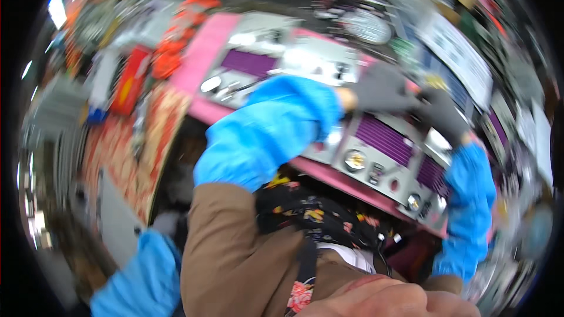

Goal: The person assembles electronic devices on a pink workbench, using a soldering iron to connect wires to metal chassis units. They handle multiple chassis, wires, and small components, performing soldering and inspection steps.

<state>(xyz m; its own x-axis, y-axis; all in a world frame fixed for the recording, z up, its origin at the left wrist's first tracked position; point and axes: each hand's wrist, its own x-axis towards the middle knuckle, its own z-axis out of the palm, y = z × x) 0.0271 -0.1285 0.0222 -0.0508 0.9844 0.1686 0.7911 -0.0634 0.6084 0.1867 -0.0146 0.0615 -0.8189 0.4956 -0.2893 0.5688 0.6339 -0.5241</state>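
Both my hands wear grey gloves and blue sleeve covers, and they meet over the right part of the work surface. My left hand (383, 89) reaches across with its fingers bunched together. Against its fingertips, my right hand (445, 114) is curled closed. A small orange-pink spot shows between them, too blurred to name. Just below them lies a silver panel (367, 171) with a purple ribbed grille (385, 140), a round gold-centred part (355, 160) and small fittings. Another silver panel (437, 202) with a purple grille is at its right, partly behind my right sleeve.
A pink mat (202, 53) carries further silver panels, one with a purple grille (249, 63) at left. Orange parts (170, 58) and a red box (131, 79) stand left. At the back is a round silver part (365, 26). Another person's blue sleeve (147, 276) shows lower left.
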